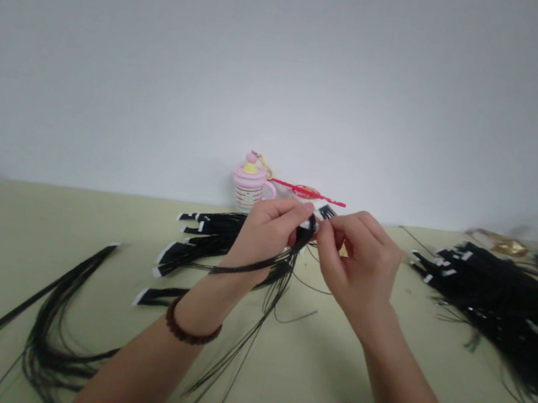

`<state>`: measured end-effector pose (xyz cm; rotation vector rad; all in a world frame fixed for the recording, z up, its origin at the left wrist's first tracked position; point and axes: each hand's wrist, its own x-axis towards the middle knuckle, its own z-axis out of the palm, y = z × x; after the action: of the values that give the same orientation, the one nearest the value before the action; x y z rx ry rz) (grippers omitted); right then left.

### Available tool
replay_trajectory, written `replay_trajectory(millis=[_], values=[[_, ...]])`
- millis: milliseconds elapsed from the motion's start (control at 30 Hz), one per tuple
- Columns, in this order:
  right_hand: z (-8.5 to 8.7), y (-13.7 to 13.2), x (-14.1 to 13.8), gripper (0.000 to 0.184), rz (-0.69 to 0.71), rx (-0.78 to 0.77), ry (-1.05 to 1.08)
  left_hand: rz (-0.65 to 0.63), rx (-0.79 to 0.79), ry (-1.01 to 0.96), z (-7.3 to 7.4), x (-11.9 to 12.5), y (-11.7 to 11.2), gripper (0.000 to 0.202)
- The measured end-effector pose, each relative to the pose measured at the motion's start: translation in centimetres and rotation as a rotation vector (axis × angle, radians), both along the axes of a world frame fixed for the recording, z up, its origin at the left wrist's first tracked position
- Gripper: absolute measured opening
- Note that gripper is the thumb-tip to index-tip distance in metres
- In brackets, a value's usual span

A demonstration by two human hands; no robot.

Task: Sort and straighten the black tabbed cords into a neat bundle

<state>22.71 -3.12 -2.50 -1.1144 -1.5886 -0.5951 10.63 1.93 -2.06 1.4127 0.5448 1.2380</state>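
My left hand [267, 231] is raised above the table and closed round a bundle of black strands [271, 283] that trails down to the green tabletop [15, 238]. A brown bead bracelet sits on that wrist. My right hand [356, 261] pinches the top end of the same bundle, right beside the left fingers, where a white tip and short black ends stick up. Both hands meet at the middle of the view.
Black strand pieces with white tips [192, 244] lie behind my left hand. A big heap of the same [502, 297] fills the right side. Loose long strands [47, 330] curl at the left front. A pink cup-shaped toy [248, 188] and a red strip [308, 192] stand by the wall.
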Motion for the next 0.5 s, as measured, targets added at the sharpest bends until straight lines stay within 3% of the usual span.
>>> replay_trajectory(millis=[233,500], values=[[0.40,-0.18,0.56,0.018,0.142,-0.161,0.014,-0.030,-0.003,0.017,0.00,-0.16,0.27,0.025],[0.48,-0.25,0.52,0.023,0.096,-0.165,-0.021,-0.057,-0.104,-0.048,-0.38,0.07,0.30,0.021]])
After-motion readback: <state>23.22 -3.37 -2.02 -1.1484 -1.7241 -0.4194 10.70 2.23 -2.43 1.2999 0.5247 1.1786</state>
